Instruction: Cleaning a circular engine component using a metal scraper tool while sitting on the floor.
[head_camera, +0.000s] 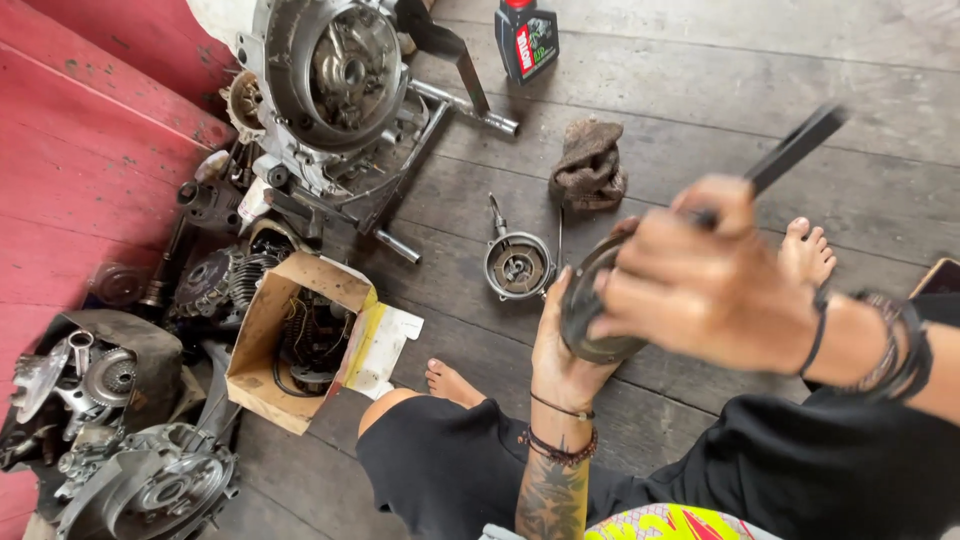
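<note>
While the left hand (562, 345) cups 1 dark round metal part (592, 305) from below, its grip wrapped around the rim, the right hand (700, 285) pinches 1 black bar tool (795, 148) against that part, above the person's lap. On the plank floor (700, 70) lie 1 small round housing (518, 265), 1 brown rag (590, 165), 1 oil bottle (526, 38), 1 open cardboard box (300, 340) and 1 engine case (335, 85). Bare boards stretch right of the rag; the left edge is crowded with parts.
</note>
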